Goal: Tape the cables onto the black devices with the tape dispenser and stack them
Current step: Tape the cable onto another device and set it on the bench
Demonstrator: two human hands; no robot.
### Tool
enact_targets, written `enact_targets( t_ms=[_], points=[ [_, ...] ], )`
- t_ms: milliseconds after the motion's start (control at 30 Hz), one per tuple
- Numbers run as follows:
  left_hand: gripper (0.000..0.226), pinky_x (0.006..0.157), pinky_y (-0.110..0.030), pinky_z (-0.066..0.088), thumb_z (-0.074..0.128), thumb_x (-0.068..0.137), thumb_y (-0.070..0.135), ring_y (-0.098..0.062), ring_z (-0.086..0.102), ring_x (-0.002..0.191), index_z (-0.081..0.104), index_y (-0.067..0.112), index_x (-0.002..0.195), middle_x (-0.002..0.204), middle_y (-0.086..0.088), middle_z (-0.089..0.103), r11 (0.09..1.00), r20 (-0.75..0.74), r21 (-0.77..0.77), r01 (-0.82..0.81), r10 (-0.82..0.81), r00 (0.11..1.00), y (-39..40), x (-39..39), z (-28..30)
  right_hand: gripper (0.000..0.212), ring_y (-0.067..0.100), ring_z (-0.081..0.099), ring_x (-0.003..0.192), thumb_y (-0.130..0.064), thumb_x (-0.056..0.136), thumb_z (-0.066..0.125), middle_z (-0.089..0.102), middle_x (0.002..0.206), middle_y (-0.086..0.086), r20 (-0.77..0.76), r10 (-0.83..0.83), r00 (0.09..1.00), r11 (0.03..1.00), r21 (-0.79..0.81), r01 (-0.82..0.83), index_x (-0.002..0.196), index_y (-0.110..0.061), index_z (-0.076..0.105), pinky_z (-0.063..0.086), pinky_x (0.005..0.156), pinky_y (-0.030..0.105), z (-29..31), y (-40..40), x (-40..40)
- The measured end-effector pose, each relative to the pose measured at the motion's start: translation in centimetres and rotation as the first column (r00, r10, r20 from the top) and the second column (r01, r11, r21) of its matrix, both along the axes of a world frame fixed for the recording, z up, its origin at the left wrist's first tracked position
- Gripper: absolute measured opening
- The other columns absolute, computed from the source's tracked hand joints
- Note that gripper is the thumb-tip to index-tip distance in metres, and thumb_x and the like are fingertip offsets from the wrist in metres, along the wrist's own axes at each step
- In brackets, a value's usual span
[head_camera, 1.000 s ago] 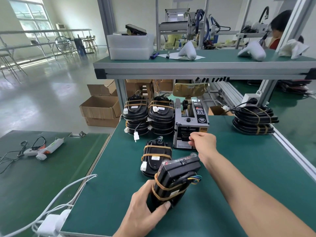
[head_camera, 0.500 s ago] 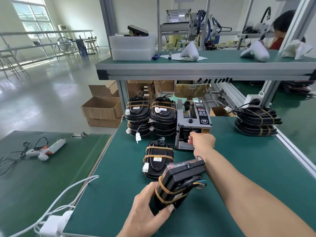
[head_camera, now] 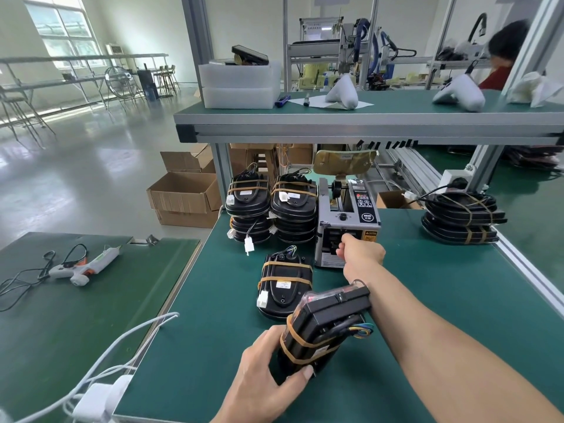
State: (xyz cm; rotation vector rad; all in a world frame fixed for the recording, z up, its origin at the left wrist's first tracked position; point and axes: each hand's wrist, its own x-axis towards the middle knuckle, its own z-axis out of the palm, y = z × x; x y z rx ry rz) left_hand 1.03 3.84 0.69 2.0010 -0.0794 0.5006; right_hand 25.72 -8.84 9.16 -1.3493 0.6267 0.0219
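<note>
I have the device [head_camera: 325, 326] low in the middle of the frame, tilted up off the counter [head_camera: 427, 294], with my left hand [head_camera: 268, 380] wrapped round its near end, thumb across the lower edge. Two tan tape bands already cross its body, and a black cable with coloured wire ends pokes out on its right side. It looks like a rigid plastic shell, probably with some weight to it; I'd judge the smooth casing could slip, so gripping across the narrow sides near the taped bands seems safest, keeping clear of the loose wires.

My right hand [head_camera: 361, 253] is up at the mouth of the dispenser [head_camera: 348, 221], just above centre. Its fingers are curled in toward the slot, but from behind the knuckles I cannot tell whether they are pinching a strip of tape or only reaching for one; no tape is visible.

Just left of my right forearm lies a taped device [head_camera: 285, 285] flat on the counter, its white connector at its left edge. Behind it, left of the dispenser, stand two stacks [head_camera: 271, 206] of banded devices; a further pile [head_camera: 460, 219] sits at the right edge of the frame.

The held device's underside and far end are hidden by my hand and forearm, and the dispenser's slot is in shadow.
</note>
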Motion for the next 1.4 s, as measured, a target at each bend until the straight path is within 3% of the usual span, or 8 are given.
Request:
enact_targets(
  t_ms=[167,300,433,667,900,1033,1233,1400],
  points=[
    [0.050,0.090,-0.047,0.056,0.084,0.083,0.022,-0.029,0.071,0.106,0.068,0.028,0.130,0.112,-0.001,0.075,1.000,-0.017,-0.001,0.001,-0.001,1.000,0.0,0.0,-0.1,0.016,0.006,0.064,0.041,-0.010,0.084,0.076,0.071,0.063,0.002,0.013,-0.003,1.000,1.000,-0.013,0.003,0.076,-0.008,0.063,0.043,0.041,0.019,0.0,-0.1,-0.1],
    [0.047,0.088,-0.046,0.057,0.083,0.084,0.024,-0.028,0.071,0.104,0.067,0.030,0.128,0.110,0.001,0.075,1.000,-0.025,0.002,0.000,0.000,1.000,0.0,0.1,-0.1,0.007,0.010,0.064,0.048,-0.008,0.083,0.074,0.069,0.061,0.002,-0.001,0.031,1.000,0.999,0.015,-0.031,0.084,-0.003,0.069,0.052,0.055,0.024,0.2,-0.9,-1.0],
    [0.047,0.088,-0.046,0.057,0.083,0.084,0.025,-0.028,0.071,0.104,0.067,0.030,0.128,0.110,0.000,0.075,1.000,-0.026,-0.001,0.005,-0.005,1.000,0.0,0.0,-0.1,0.010,0.008,0.067,0.059,-0.016,0.086,0.078,0.072,0.062,-0.005,0.021,0.226,0.974,0.964,0.139,-0.226,0.091,-0.010,0.072,0.052,0.068,0.022,1.0,-3.4,-4.0],
    [0.041,0.087,-0.034,0.054,0.082,0.087,0.026,-0.021,0.068,0.099,0.066,0.031,0.123,0.108,0.006,0.073,0.999,-0.020,0.039,0.021,-0.020,1.000,0.0,-0.2,0.3,0.011,0.011,0.064,0.089,-0.025,0.086,0.075,0.073,0.088,-0.005,0.238,0.448,0.862,0.884,0.027,-0.466,0.075,-0.023,0.076,0.047,0.085,0.033,4.6,-8.3,-13.8],
    [0.043,0.089,-0.034,0.054,0.083,0.086,0.022,-0.020,0.070,0.103,0.067,0.030,0.125,0.111,0.007,0.074,0.998,-0.021,0.054,0.017,-0.016,1.000,-0.2,-0.2,0.4,0.006,0.010,0.067,0.116,-0.014,0.079,0.081,0.077,0.115,-0.009,0.306,0.423,0.853,0.893,0.021,-0.450,0.084,-0.017,0.083,0.041,0.117,0.043,4.5,-7.8,-16.8],
    [0.044,0.090,-0.034,0.054,0.083,0.086,0.023,-0.021,0.069,0.105,0.066,0.030,0.126,0.113,0.007,0.074,0.998,-0.028,0.055,0.017,-0.016,0.999,-0.1,-0.3,0.3,0.004,0.002,0.069,0.109,-0.012,0.079,0.079,0.079,0.106,-0.010,0.315,0.411,0.855,0.901,0.000,-0.433,0.078,-0.015,0.082,0.045,0.112,0.039,3.8,-7.4,-17.0],
    [0.043,0.090,-0.037,0.055,0.083,0.086,0.024,-0.021,0.069,0.105,0.066,0.032,0.125,0.112,0.007,0.074,0.998,-0.032,0.056,0.018,-0.016,0.999,-0.1,-0.3,0.3,0.012,-0.005,0.071,0.083,-0.005,0.081,0.076,0.080,0.098,-0.003,0.328,0.390,0.860,0.910,0.006,-0.415,0.073,-0.012,0.081,0.049,0.081,0.025,3.3,-7.0,-17.3],
    [0.043,0.090,-0.041,0.055,0.083,0.086,0.024,-0.022,0.069,0.106,0.067,0.031,0.125,0.113,0.007,0.074,0.998,-0.034,0.054,0.023,-0.021,0.999,-0.1,-0.3,0.2,0.009,0.007,0.070,0.094,-0.008,0.079,0.078,0.080,0.095,0.000,0.317,0.379,0.869,0.919,-0.023,-0.393,0.072,-0.013,0.081,0.048,0.080,0.025,3.3,-6.8,-17.3]
  ],
)
